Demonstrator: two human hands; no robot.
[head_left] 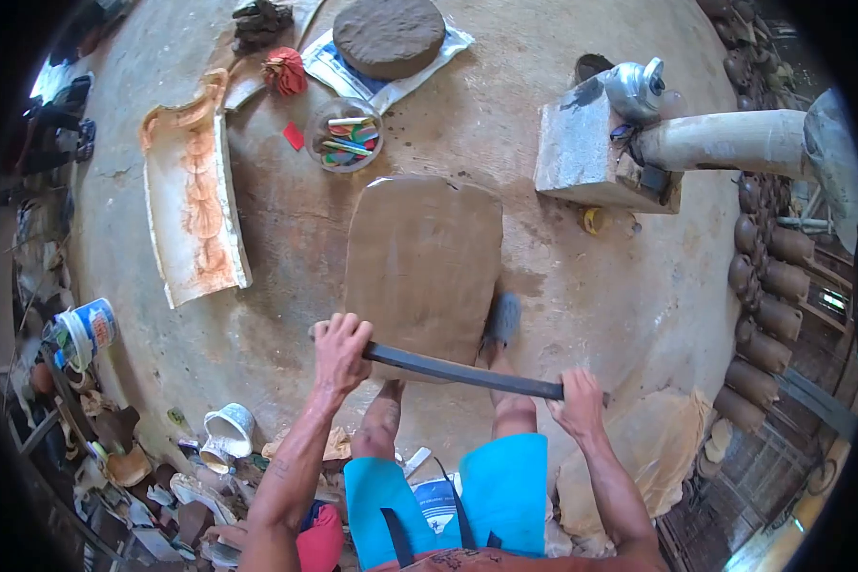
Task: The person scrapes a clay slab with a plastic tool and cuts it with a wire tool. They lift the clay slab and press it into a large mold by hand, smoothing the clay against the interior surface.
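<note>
A dark straight bar [462,371] spans the space in front of my legs, tilted a little down to the right. My left hand [342,351] is wrapped round its left end, and my right hand [579,400] grips its right end. Beyond the bar lies a brown slab of clay [424,267] with rounded far corners, smooth on top. The bar passes over the slab's near edge; whether they touch I cannot tell.
A long white mould [174,205] lies at left. Farther off are a bowl of tools [349,135], a red cloth [284,71] and a round clay slab [389,36]. A concrete block [582,143] with a kettle [633,91] stands right. Buckets and clutter line the lower left.
</note>
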